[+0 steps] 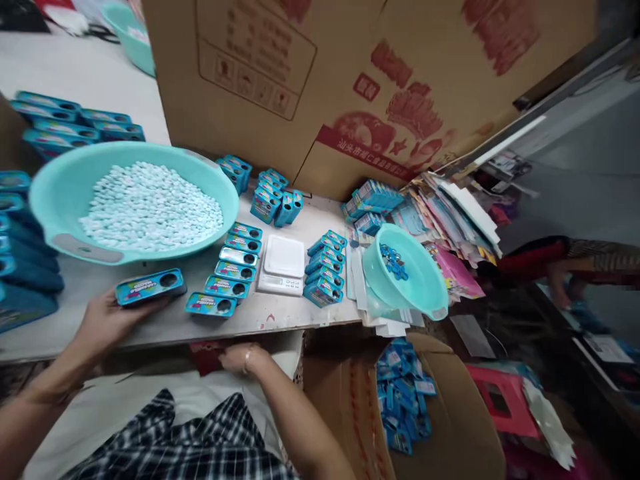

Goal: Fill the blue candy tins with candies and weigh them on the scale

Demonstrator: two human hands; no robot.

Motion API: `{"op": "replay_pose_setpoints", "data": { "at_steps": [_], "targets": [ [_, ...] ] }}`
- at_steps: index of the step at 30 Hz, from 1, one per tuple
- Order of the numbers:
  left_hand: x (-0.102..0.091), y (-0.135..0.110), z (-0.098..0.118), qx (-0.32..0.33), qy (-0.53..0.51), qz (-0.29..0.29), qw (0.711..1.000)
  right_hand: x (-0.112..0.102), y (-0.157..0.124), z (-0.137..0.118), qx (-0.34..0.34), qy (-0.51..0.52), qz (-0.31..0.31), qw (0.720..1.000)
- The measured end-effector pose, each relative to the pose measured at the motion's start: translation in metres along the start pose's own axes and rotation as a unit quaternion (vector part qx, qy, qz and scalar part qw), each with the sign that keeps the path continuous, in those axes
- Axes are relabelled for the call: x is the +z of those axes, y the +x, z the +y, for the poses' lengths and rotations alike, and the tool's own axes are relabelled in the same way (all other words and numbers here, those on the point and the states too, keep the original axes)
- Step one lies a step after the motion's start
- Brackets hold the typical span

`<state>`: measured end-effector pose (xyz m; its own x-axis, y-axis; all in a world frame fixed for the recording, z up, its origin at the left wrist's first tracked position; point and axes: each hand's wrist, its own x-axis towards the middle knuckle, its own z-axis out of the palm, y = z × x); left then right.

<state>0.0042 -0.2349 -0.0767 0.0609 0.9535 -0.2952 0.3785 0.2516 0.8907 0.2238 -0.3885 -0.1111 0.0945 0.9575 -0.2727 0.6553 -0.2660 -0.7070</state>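
My left hand point(107, 320) grips a small blue box point(150, 287) with a dark round hole in its top, held at the table's front edge. Just behind it stands a wide turquoise basin point(55, 200) of pale mint-like candies point(150, 207). My right hand point(237, 358) is below the table edge, over my lap, beside a red thing point(206, 357) I cannot make out. Its fingers are mostly hidden. Between the basin and a white scale point(283, 257) runs a row of similar blue boxes point(227, 287).
Right of the scale stands another row of blue boxes point(325, 273). A turquoise bowl point(420, 267) holds small blue pieces. Below, an open carton point(450, 400) contains many blue packs point(403, 393). A large cardboard box point(340, 87) blocks the back. Another person's arm point(557, 283) shows far right.
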Motion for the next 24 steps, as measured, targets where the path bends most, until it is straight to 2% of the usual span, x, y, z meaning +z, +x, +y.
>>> {"op": "replay_pose_setpoints", "data": {
  "at_steps": [2, 4, 7, 9, 11, 13, 15, 17, 20, 24],
  "targets": [
    [-0.006, -0.015, 0.007, 0.005, -0.035, 0.029, 0.999, -0.014, -0.015, 0.002, -0.026, 0.006, -0.068, 0.997],
    [-0.013, -0.031, 0.019, 0.024, -0.06, 0.065, 0.996, -0.034, -0.037, 0.006, -0.033, 0.072, -0.084, 0.993],
    [-0.022, -0.049, 0.045, 0.061, -0.073, 0.082, 0.992, -0.063, -0.072, 0.012, 0.01, 0.254, 0.0, 0.967],
    [-0.021, -0.049, 0.07, 0.103, -0.074, 0.053, 0.991, -0.08, -0.084, 0.014, 0.046, 0.332, 0.098, 0.937],
    [-0.011, -0.042, 0.101, 0.183, -0.06, 0.0, 0.981, -0.098, -0.086, 0.014, 0.071, 0.354, 0.207, 0.909],
    [0.008, -0.03, 0.133, 0.285, -0.036, -0.068, 0.956, -0.119, -0.08, 0.012, 0.079, 0.341, 0.289, 0.891],
    [0.032, -0.016, 0.162, 0.354, -0.017, -0.128, 0.926, -0.144, -0.073, 0.008, 0.068, 0.316, 0.338, 0.884],
    [0.061, -0.001, 0.184, 0.356, -0.003, -0.171, 0.919, -0.168, -0.068, 0.005, 0.05, 0.296, 0.372, 0.879],
    [0.111, 0.019, 0.206, 0.32, 0.046, -0.209, 0.923, -0.196, -0.064, 0.006, 0.047, 0.283, 0.424, 0.859],
    [0.174, 0.041, 0.22, 0.336, 0.152, -0.233, 0.9, -0.208, -0.06, 0.024, 0.063, 0.295, 0.469, 0.83]
  ]
}}
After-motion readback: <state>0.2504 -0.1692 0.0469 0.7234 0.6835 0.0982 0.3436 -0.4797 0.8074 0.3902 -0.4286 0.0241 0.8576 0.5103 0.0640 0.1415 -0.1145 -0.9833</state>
